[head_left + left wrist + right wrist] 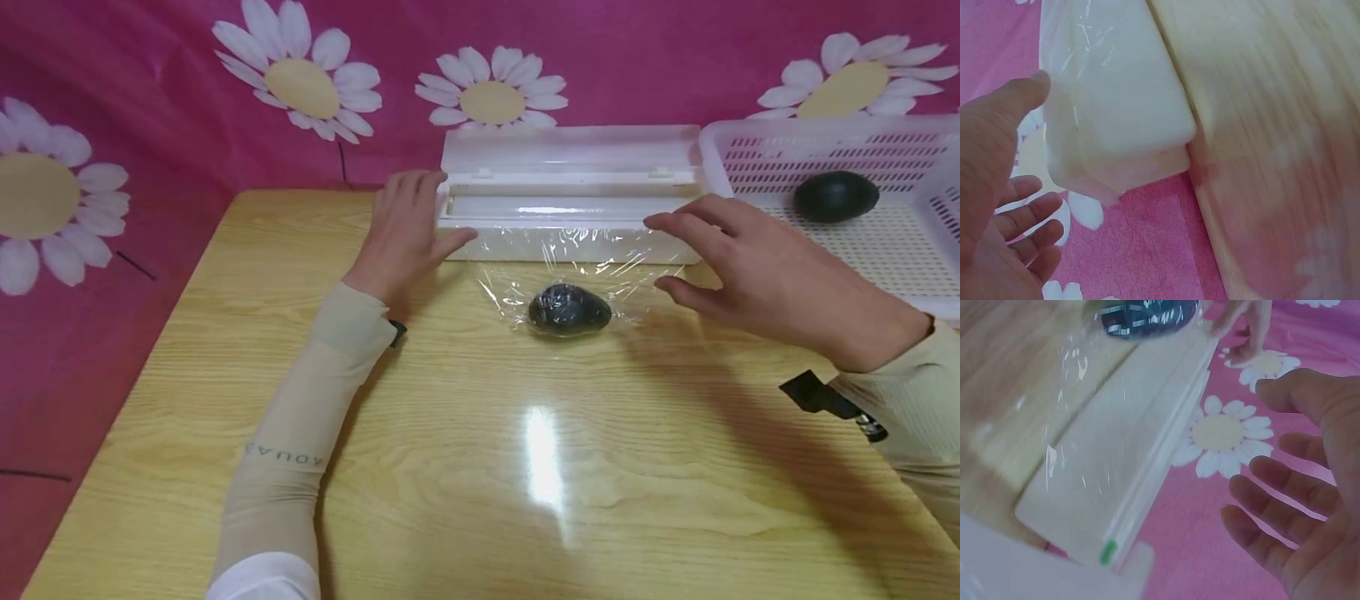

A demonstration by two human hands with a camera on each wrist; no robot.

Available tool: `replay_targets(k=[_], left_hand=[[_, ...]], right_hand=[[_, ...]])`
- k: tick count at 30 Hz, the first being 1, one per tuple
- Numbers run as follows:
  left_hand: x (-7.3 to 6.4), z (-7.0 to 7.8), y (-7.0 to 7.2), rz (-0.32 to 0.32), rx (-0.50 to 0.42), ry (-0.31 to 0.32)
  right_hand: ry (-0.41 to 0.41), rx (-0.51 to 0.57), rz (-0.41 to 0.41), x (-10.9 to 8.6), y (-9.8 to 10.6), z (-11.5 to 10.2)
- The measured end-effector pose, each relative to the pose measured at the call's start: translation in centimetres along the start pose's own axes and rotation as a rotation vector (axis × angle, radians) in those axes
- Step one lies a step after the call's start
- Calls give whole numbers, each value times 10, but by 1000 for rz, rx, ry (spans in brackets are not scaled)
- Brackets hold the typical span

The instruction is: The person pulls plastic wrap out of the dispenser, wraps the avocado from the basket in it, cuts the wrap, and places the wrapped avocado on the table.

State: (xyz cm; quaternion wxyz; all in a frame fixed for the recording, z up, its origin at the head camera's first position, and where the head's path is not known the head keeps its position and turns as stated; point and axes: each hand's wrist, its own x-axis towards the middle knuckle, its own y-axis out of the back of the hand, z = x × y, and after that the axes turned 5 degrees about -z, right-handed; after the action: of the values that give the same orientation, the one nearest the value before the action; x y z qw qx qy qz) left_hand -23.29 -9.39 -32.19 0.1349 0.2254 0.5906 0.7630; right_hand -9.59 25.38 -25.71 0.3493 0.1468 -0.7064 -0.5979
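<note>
A long white cling film dispenser [525, 246] stands at the back of the table with its lid [570, 150] tilted back and a roll [555, 207] inside. Clear cling film [510, 283] stretches from its front edge down over a dark, avocado-like fruit [568, 310] lying on the wood. At the dispenser's left end is my left hand [408, 221], thumb by the front edge, fingers loosely bent; the left wrist view shows nothing in its palm. My right hand [757, 267] hovers by the right end, fingers spread, holding nothing in the right wrist view [1310, 481].
A white perforated basket [900, 250] stands at the back right, against the dispenser's right end, with a second dark fruit [836, 197] inside. Behind everything hangs a pink cloth [622, 58] with white flowers. The wooden table [450, 467] stretches toward me.
</note>
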Motion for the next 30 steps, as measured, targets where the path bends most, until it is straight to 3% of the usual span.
replay_targets(k=[8,14,20,26,30], left_hand=[[1,-5,-3,30,20,9],[1,-6,-6,26,56,86],[0,-8,-7,-20,78,101],[1,-10,-8,-25,64,90],[0,-10,-8,-38,62,100]], right_hand=[[-54,-114,-46,6,15,19],[-74,-138,-121,13,16,40],[-108,-136,-298,24,9,61],[-166,-147,-509,37,3,77],[-134,-161,-570,42,-1,82]])
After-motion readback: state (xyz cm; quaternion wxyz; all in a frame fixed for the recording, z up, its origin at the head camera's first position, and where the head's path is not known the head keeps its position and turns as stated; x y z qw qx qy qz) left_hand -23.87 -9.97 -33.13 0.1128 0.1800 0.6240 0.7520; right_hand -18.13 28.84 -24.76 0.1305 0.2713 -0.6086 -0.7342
